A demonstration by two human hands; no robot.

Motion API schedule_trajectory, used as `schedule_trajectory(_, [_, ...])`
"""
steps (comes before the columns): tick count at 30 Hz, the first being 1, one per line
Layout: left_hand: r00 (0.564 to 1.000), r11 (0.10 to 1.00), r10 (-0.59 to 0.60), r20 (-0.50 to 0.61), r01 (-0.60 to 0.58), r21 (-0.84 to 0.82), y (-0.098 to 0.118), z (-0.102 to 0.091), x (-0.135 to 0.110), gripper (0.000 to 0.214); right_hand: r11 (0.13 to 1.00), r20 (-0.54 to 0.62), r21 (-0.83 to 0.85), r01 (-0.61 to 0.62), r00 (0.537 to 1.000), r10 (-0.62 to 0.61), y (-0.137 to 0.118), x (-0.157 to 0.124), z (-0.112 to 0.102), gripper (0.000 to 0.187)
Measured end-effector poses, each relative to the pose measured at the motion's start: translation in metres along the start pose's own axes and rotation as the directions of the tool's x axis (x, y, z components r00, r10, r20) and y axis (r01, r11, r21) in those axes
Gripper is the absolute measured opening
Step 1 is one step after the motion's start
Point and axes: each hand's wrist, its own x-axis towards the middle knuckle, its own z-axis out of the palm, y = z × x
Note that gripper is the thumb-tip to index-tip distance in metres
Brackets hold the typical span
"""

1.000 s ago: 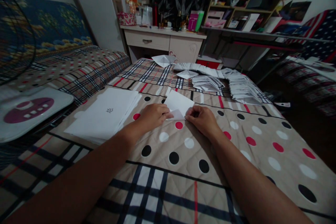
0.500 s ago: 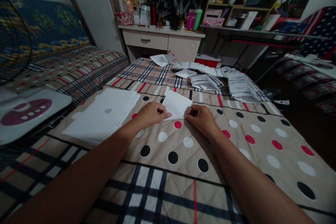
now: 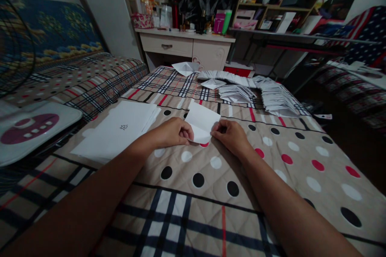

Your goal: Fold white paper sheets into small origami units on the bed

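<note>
A small white sheet of paper (image 3: 202, 119) lies on the bedspread in front of me, with a crease across it and its near part lifted slightly. My left hand (image 3: 177, 131) pinches the near left corner, fingers curled. On the near right corner, my right hand (image 3: 227, 134) grips the edge between thumb and forefinger. To the left rests a stack of white paper (image 3: 120, 128) with a small dark printed mark on top. Beyond my hands are folded paper pieces (image 3: 237, 93), a long row of more folded paper (image 3: 277, 98), and a single folded piece (image 3: 212, 84).
The patterned bedspread (image 3: 181, 192) covers the bed. A white folding table (image 3: 39, 128) with a purple print stands at the left edge. Another folded paper (image 3: 185, 68) lies at the far end, before a dresser (image 3: 167, 46) crowded with bottles. Shelves (image 3: 271, 8) stand behind.
The near flap of the paper has opened toward me, showing a crease across the sheet. My left hand has shifted slightly down and nearer with its corner; my right hand has barely moved.
</note>
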Motion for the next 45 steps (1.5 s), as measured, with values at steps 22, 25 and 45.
schedule_trajectory(22, [0.961,0.971,-0.025,-0.275,0.089,0.223,0.017,0.019,0.002,0.028,1.000,-0.002,-0.015,0.000,1.000,0.000,-0.001,-0.001,0.000,0.002])
schedule_trajectory(25, [0.947,0.973,-0.116,-0.300,0.168,0.156,0.011,0.017,0.003,0.033,1.000,-0.003,-0.016,0.000,1.000,0.000,-0.002,-0.001,0.000,0.002])
schedule_trajectory(45, [0.897,0.897,-0.133,-0.421,0.290,0.334,0.014,0.028,0.007,0.027,0.999,-0.001,-0.036,-0.021,1.000,0.021,-0.004,-0.002,-0.001,0.003])
